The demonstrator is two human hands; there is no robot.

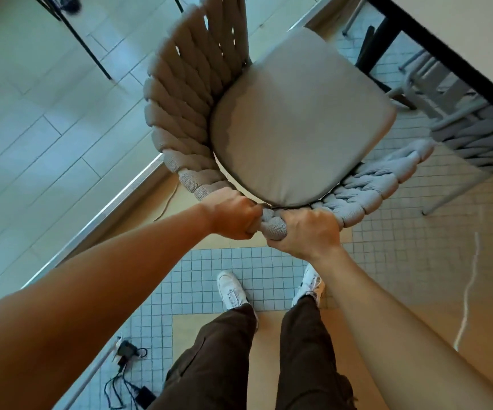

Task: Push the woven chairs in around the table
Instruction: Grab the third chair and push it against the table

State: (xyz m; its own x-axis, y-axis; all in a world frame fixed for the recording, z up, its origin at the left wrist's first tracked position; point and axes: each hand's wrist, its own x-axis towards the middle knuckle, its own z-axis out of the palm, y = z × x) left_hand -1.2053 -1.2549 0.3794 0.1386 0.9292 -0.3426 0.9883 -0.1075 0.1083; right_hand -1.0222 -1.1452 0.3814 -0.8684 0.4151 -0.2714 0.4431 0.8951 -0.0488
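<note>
Fingers of the left hand point(233, 214) are curled shut over the thick rope rim at the top of the chair point(298, 119) back; the fingers of the right hand point(304, 229) are wrapped round the same rim just beside it — both grips closed on the weave. The chair stands clear of the counter point(458, 34), its seat angled toward the dark edge, not yet tucked under. Step in hand: the push-in, judged barely begun. Next move calls for a level shove toward the counter, square to its edge. Back is chunky knitted cord, curved; cushion point(301, 113) smooth, rounded, grey. A second chair point(476, 140) sits already under the counter.
</note>
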